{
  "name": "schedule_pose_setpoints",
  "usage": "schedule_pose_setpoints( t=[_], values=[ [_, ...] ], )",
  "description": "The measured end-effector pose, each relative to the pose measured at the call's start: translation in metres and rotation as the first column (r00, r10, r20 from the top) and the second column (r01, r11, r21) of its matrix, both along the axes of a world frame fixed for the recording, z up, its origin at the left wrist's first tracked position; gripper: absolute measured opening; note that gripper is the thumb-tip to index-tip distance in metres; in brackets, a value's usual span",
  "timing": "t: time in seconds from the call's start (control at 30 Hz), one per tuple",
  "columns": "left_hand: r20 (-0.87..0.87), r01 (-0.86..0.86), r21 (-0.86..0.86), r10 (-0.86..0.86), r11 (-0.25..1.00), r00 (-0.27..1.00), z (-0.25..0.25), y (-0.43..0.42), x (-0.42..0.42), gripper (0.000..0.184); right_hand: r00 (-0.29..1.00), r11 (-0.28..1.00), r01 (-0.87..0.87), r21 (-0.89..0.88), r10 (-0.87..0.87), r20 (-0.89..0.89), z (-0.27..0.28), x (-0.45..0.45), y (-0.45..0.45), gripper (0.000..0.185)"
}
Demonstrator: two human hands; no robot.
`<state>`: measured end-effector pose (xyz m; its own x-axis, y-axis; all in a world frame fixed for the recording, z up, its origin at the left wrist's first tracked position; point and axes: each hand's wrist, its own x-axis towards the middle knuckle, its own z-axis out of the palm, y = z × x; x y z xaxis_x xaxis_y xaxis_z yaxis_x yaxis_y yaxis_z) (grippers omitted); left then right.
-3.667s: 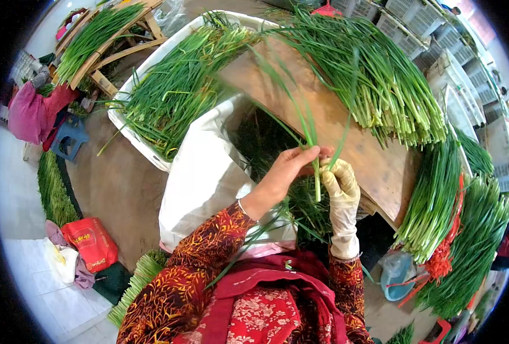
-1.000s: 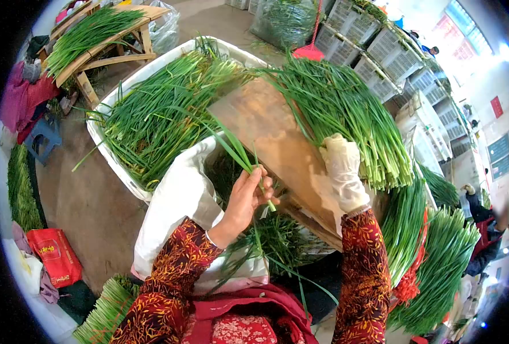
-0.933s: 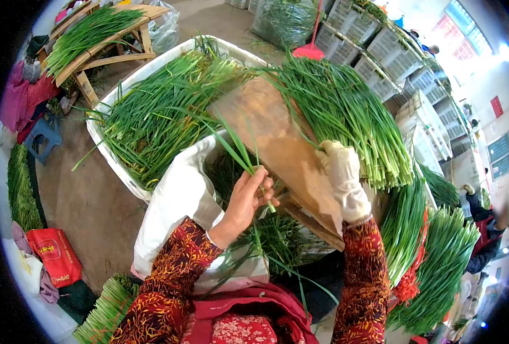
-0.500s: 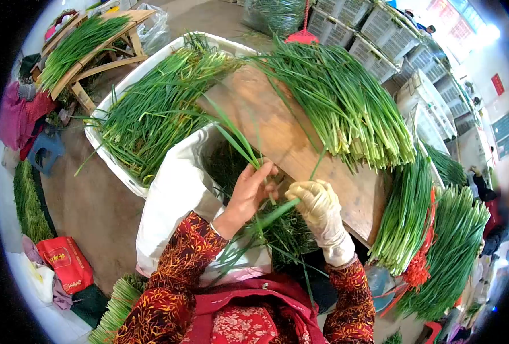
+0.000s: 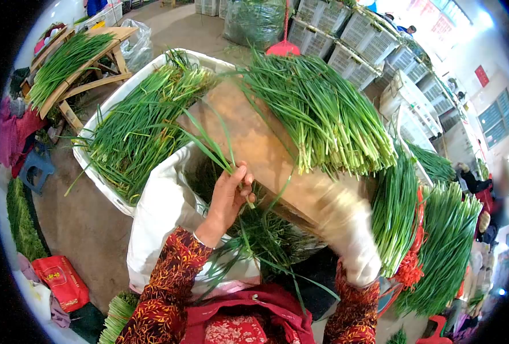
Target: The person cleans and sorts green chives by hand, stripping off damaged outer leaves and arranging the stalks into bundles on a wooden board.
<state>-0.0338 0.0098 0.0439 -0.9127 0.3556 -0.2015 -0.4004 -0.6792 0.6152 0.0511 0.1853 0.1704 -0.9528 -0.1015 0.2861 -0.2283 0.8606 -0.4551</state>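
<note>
My bare left hand (image 5: pixel 228 192) is closed around a few garlic chives (image 5: pixel 213 149), whose leaves point up and to the left. It hovers over an open white bag (image 5: pixel 165 198) containing loose green leaves (image 5: pixel 269 232). My right hand (image 5: pixel 349 232), in a pale glove, is smeared by motion over the right end of a wooden board (image 5: pixel 254 146); its fingers cannot be made out. Close beyond it, a thick pile of garlic chives (image 5: pixel 323 114) lies on the board, with cut ends facing me.
A white crate (image 5: pixel 85 152) full of chives stands to the left. At right are bundled chives (image 5: pixel 441 246) and red ties (image 5: pixel 409 272). Stacked crates (image 5: pixel 369 37) line the back. A wooden stand (image 5: pixel 74 80), a blue stool (image 5: pixel 36 169) and a red bag (image 5: pixel 62 281) are farther left.
My right hand has moved right and down, away from my left hand, and is now blurred. The left hand still holds a few chives. The whole view has shifted slightly.
</note>
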Motion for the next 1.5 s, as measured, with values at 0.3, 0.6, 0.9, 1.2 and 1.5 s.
schedule_pose_setpoints(
  t=[0.3,0.6,0.9,1.2,1.5],
  values=[
    [-0.021,0.089,0.040,-0.088,0.995,0.996,0.025,0.008,0.002,0.020,0.862,0.809,0.481,0.339,-0.507,-0.013,0.003,-0.079,0.050,0.033],
    [-0.084,0.103,0.017,-0.101,0.995,0.991,0.017,0.013,0.007,0.015,0.813,0.738,0.570,0.360,-0.569,-0.122,-0.020,-0.095,0.072,0.030],
    [-0.050,0.113,-0.096,-0.119,0.989,0.992,0.024,0.017,0.003,0.025,0.934,0.922,0.302,-0.244,-0.234,0.270,-0.039,-0.008,-0.030,0.021],
    [-0.015,0.160,-0.212,-0.167,0.964,0.986,0.008,0.000,0.014,0.021,0.933,0.482,0.296,-0.824,0.039,0.358,-0.090,-0.008,-0.046,0.019],
    [0.058,0.002,-0.091,0.004,0.996,0.998,-0.007,-0.021,-0.008,0.024,0.931,0.282,0.155,-0.947,0.278,0.235,-0.091,0.021,-0.037,0.006]
  ],
)
